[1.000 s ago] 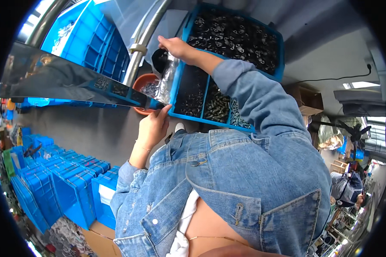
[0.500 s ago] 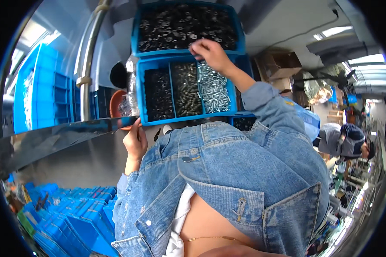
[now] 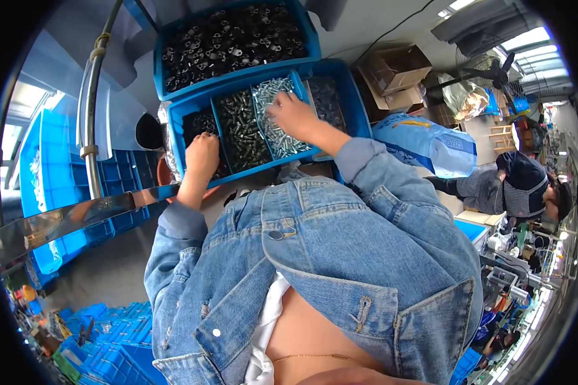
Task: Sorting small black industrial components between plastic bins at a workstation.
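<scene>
A blue divided bin sits in front of me with three compartments. Small black parts fill its left one, dark greenish metal fasteners its middle one, and shiny silver pins its right one. My left hand reaches into the left compartment, its fingers curled and closed among the black parts. Over the silver pins, my right hand is bent with its fingertips down at them, closed. What either hand pinches, if anything, is hidden.
Behind stands a larger blue bin of black ring-shaped parts. Another blue bin, cardboard boxes and a blue-white sack are at right. A metal edge runs left. A person is at far right.
My left hand has moved from the bin's front left corner into the left compartment. My right hand has come down from the back bin's edge onto the silver pins. The view has shifted.
</scene>
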Motion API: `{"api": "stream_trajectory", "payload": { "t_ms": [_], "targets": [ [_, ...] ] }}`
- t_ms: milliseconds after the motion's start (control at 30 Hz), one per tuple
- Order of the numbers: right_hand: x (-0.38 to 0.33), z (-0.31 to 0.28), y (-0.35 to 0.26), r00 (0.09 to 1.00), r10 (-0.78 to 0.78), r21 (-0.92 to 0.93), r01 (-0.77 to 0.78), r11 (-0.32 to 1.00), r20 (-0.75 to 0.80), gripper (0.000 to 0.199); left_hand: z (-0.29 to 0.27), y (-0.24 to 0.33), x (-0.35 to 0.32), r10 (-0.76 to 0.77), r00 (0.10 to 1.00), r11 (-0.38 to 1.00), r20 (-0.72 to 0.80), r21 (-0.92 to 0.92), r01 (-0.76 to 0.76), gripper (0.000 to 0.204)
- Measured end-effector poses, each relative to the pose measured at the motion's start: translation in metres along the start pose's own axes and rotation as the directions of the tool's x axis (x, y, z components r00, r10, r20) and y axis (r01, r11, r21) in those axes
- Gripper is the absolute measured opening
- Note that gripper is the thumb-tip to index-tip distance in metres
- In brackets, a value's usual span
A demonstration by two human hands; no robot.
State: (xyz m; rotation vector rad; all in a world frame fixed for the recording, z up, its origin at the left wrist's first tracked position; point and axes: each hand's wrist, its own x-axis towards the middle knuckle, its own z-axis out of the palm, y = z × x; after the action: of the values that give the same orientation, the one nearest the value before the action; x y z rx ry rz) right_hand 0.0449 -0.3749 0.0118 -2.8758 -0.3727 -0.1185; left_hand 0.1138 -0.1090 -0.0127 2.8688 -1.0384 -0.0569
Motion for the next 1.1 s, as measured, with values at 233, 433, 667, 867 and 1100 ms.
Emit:
{"api": "stream_trajectory", "payload": {
  "t_ms": [233, 433, 667, 867, 1100],
  "targets": [
    [0.029, -0.005, 0.028, 0.986, -0.088, 0.260, 0.049, 0.964, 0.140, 0.021, -0.027, 0.005, -0.010, 0.000, 0.992, 0.962, -0.127, -0.271, -0.034, 0.009],
    [0.009, -0.035, 0.028, 0.976, 0.159, 0.838, -0.211, 0.503, 0.151, 0.009, -0.051, 0.006, -0.024, -0.236, 0.925, 0.051, 0.297, -0.947, 0.317, 0.016],
    [-0.007, -0.041, -0.003, 0.932, 0.211, 0.805, -0.360, 0.471, 0.294, 0.013, -0.050, 0.014, -0.008, -0.160, 0.891, -0.151, 0.424, -0.903, 0.402, 0.018],
    [-0.018, -0.045, -0.010, 0.927, 0.235, 0.553, -0.365, 0.749, 0.293, 0.019, -0.020, 0.055, 0.039, -0.079, 0.997, 0.916, -0.017, -0.397, 0.066, 0.018],
    [0.002, -0.010, 0.019, 0.999, 0.041, 0.279, -0.040, 0.959, 0.000, 0.018, -0.032, 0.059, 0.042, -0.017, 1.000, 0.961, -0.011, -0.277, 0.014, 0.014]
  ]
}}
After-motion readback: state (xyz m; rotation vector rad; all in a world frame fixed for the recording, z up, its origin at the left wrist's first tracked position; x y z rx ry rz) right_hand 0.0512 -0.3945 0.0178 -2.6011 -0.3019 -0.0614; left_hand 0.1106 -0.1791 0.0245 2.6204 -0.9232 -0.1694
